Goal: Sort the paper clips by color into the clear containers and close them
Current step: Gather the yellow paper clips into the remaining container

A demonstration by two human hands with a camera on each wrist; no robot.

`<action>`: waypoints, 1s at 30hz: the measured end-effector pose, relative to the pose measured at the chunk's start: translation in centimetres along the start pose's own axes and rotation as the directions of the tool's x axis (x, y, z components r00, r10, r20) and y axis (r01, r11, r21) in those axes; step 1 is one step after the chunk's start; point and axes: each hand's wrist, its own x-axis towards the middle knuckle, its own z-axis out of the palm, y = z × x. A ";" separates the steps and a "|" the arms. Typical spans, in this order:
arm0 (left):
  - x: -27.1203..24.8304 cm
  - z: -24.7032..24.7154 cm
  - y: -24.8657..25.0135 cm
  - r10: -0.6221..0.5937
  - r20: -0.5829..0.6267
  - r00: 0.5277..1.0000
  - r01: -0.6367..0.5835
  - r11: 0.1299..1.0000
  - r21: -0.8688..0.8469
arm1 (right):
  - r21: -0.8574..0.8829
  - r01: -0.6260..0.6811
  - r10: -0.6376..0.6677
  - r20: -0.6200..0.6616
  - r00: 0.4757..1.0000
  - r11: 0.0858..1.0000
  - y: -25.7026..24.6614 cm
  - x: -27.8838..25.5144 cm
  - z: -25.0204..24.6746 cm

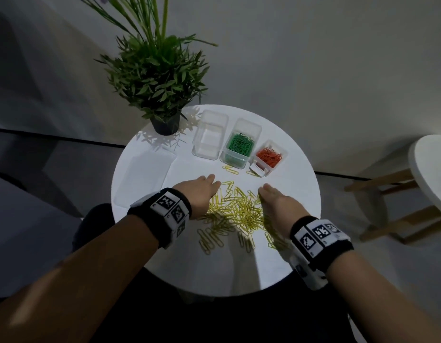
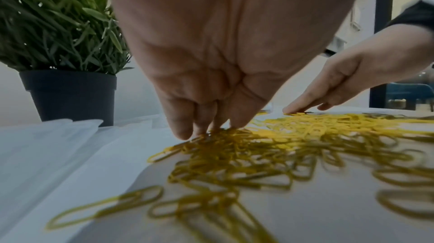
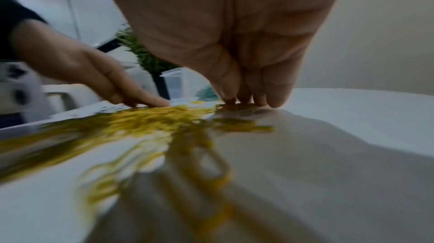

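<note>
Round white table (image 1: 276, 256) lies under us: our left hand (image 1: 198, 194) and right hand (image 1: 276, 203) press straight fingers flat at either edge of the tangled yellow paper clips (image 1: 235, 209), gripping nothing; beyond stand an empty container (image 1: 209, 136), green clips (image 1: 240, 144), red clips (image 1: 269, 157).

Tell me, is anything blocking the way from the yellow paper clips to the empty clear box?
Nothing visible does. The yellow paper clips lie between the left hand and the right hand. The table looks bare up to the empty clear box, which stands open left of the green-clip box.
</note>
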 end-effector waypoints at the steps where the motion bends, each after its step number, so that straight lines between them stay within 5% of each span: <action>1: -0.3 0.4 -0.1 0.006 0.005 1.000 -0.006 1.000 -0.009 | -0.003 0.042 -0.042 0.035 0.999 0.999 -0.6 -0.5 0.6; 5: -2.3 1.9 -0.3 0.009 -0.019 1.000 -0.012 0.992 -0.126 | 0.115 0.133 -0.134 -0.003 0.991 0.984 -2.3 -2.3 1.2; 8: -4.5 3.6 -0.8 -0.106 -0.244 0.964 0.054 0.976 -0.212 | 0.141 0.001 0.020 -0.146 0.989 0.990 -1.1 -3.6 0.4; 10: -6.2 4.8 -0.7 -0.231 -0.346 0.909 0.153 0.959 -0.238 | 0.124 -0.168 0.181 -0.106 0.978 0.978 0.2 -4.3 0.5; 14: -7.3 5.7 0.5 -0.362 -0.208 0.909 0.303 0.914 -0.269 | 0.129 -0.310 0.304 0.065 0.951 0.942 0.3 -4.7 1.6; 22: -4.9 4.0 1.7 -0.364 -0.188 0.912 0.256 0.865 -0.432 | 0.157 -0.146 0.152 -0.029 0.988 0.977 -4.7 -1.1 1.9; 26: -3.6 2.6 0.2 -0.399 -0.303 0.865 0.270 0.881 -0.389 | 0.214 -0.090 0.121 -0.139 0.983 0.973 -5.6 0.7 0.1; 30: -2.3 2.2 -0.7 -0.414 -0.230 0.881 0.332 0.886 -0.323 | 0.107 -0.064 0.080 -0.152 0.985 0.992 -6.1 3.4 -1.6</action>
